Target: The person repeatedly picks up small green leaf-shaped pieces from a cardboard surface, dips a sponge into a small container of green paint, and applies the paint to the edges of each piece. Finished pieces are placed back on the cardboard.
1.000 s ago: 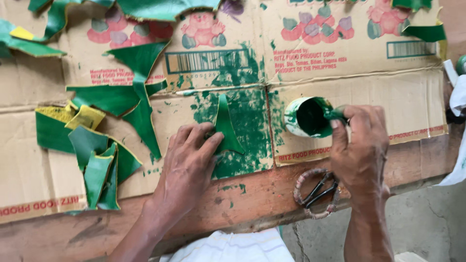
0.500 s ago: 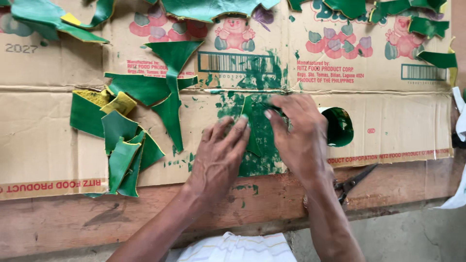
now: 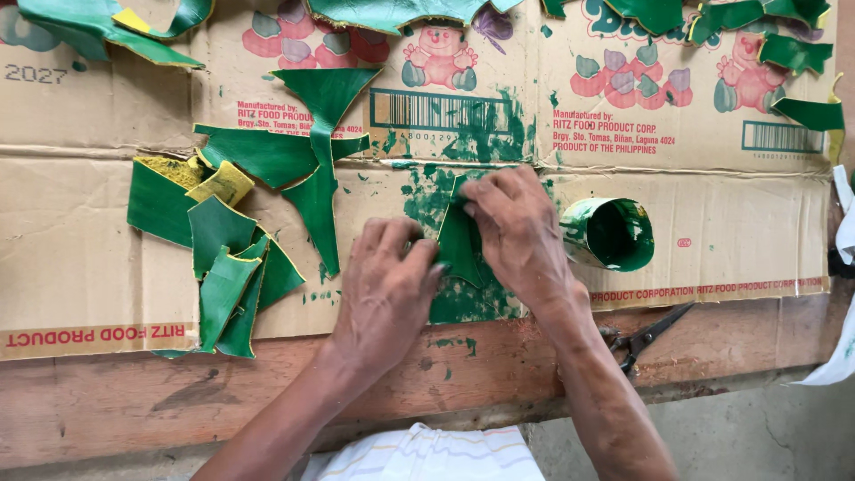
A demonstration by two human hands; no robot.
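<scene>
Left hand (image 3: 385,289), yours, lies palm-down at lower centre of the frame, fingers loosely curled and spread, their tips pressing the lower edge of a green painted piece (image 3: 460,249). It grips nothing; it only pins. Right hand (image 3: 517,233), just right of it, has its fingertips bent down on the piece's upper edge; whether it pinches the piece or merely presses it, I cannot tell, since the fingers cover that edge.

The piece sits at centre frame on a green-smeared patch of the flattened cardboard box (image 3: 748,223) covering the wooden counter (image 3: 134,401). It looks thin, light and bendable, like the cut sheets nearby. The paint may be wet, so expect slippery faces: hold it by the edges, near a corner. Its outline is mostly hidden under both hands.

Scissors (image 3: 643,338) lie on the counter's bare wood right of your right wrist, handles partly hidden by the forearm. A rolled green tube (image 3: 610,233) lies on its side just right of the right hand, open end toward you. A pile of green offcuts (image 3: 218,258) with yellow edges sits at left. More green pieces (image 3: 784,44) along the top are cut off by the frame. At far right a white cloth-like object (image 3: 842,347) is hard to identify.
</scene>
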